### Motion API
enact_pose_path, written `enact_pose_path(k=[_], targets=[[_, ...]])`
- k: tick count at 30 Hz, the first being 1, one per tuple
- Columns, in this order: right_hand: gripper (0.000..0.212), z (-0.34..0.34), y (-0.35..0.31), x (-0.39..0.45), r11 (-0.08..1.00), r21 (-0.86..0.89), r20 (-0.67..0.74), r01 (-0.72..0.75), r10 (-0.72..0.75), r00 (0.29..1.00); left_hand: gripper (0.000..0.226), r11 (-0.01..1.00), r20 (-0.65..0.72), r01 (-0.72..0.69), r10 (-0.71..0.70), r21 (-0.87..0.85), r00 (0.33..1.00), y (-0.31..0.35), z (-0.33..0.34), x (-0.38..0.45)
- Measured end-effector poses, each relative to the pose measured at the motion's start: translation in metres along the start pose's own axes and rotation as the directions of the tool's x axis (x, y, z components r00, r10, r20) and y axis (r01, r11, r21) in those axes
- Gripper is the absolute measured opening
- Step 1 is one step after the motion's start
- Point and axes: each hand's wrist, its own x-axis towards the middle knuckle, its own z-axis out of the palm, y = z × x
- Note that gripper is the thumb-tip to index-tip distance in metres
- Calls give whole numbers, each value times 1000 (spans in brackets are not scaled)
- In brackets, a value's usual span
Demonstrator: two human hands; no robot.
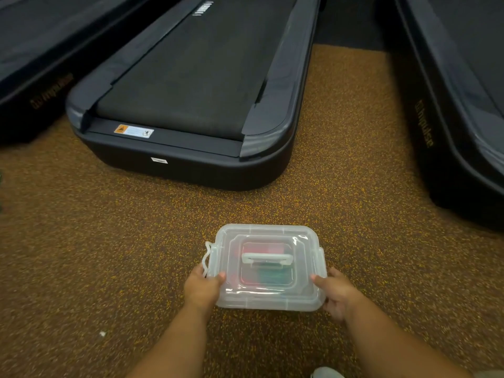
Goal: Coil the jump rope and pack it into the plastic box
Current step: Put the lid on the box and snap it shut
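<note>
Translucent plastic box with a clipped-on lid and a flat white carry handle on top sits low in the centre of the frame, over speckled brown-and-orange rubber flooring. Both bare hands grip it by its near corners: the left hand has its thumb pressed on the lid's lower left corner, the right hand has its thumb on the lower right corner, fingers wrapped under the sides. Through the cloudy lid, red and green shapes show inside; whether these are the jump rope's handles cannot be told. A loop of white rope sticks out past the box's left edge, just above the left hand. Dark grey treadmill deck fills the upper centre of the frame, with similar dark machines at the upper left and right edges.
</note>
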Motion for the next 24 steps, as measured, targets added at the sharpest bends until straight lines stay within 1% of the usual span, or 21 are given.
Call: enact_pose_path(k=[3, 9, 15, 18, 19, 20, 22, 24], targets=[[84, -4, 0, 2, 1000, -1, 16, 0, 0, 1000, 33, 983, -58, -69, 80, 170, 995, -4, 5, -1], [86, -8, 1, 9, 999, 7, 36, -54, 54, 998, 31, 929, -132, -115, 171, 353, 977, -5, 13, -6], [83, -12, 3, 16, 995, 9, 78, -97, 96, 992, 35, 870, -74, -144, 201, 472, 977, -3, 13, -3], [84, -15, 6, 19, 996, 16, 80, -82, 81, 994, 34, 861, -52, -173, 224, 477, 973, -1, 13, -4], [82, -14, 5, 18, 997, 12, 81, -78, 77, 994, 32, 856, -46, -179, 230, 485, 972, -1, 13, -3], [73, -12, 5, 16, 998, 6, 82, -66, 65, 995, 30, 849, -40, -180, 230, 496, 972, 0, 13, -3], [48, -10, 4, 14, 999, -9, 88, -37, 38, 995, 30, 846, -33, -170, 216, 506, 976, 2, 11, -1], [38, -10, 5, 12, 999, -38, 99, -37, 40, 994, 31, 850, -29, -164, 206, 501, 978, 2, 11, 0]])
